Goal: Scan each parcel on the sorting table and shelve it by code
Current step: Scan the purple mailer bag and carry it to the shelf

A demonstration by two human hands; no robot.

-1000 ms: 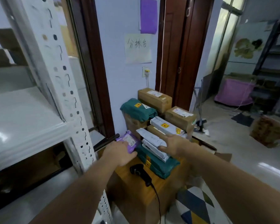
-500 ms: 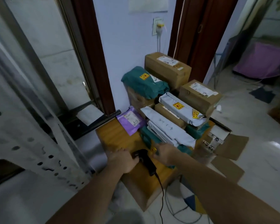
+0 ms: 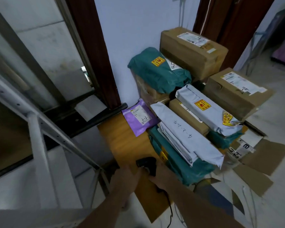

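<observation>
At my far left stands a white metal shelving frame (image 3: 34,129) with punched uprights, and behind it a glass door in a dark wooden frame (image 3: 90,51). A pale blue wall (image 3: 138,30) rises behind the wooden sorting table (image 3: 122,142), whose bare orange-brown top shows along its left side. To the right the room opens onto a light tiled floor (image 3: 278,112).

My left hand (image 3: 125,178) hangs over the table's near edge, just left of the black scanner (image 3: 146,163); it is blurred and I cannot tell whether its fingers are spread or curled. My right hand (image 3: 161,175) wraps the scanner's handle, fingers clamped on it, with the black cable (image 3: 169,213) trailing down off the table.

The parcels fill the table's right side. I count one purple mailer (image 3: 138,119) lying flat by the wall, marked 3-2. Green bags: one (image 3: 158,71) on top of a carton at the back, one large one (image 3: 184,167) at the front under the grey mailers, and part of a third (image 3: 224,139) on the right. Grey mailers: one long one (image 3: 187,134) with handwriting, a thinner one (image 3: 174,145) beneath it, and one (image 3: 206,109) with yellow stickers. Brown cartons: two large with white labels, one (image 3: 192,50) against the wall and one (image 3: 237,92) to its right, a slim one (image 3: 187,117) between the grey mailers, and one (image 3: 148,92) under the back green bag. An opened cardboard box (image 3: 262,158) sits on the floor at the far right.
</observation>
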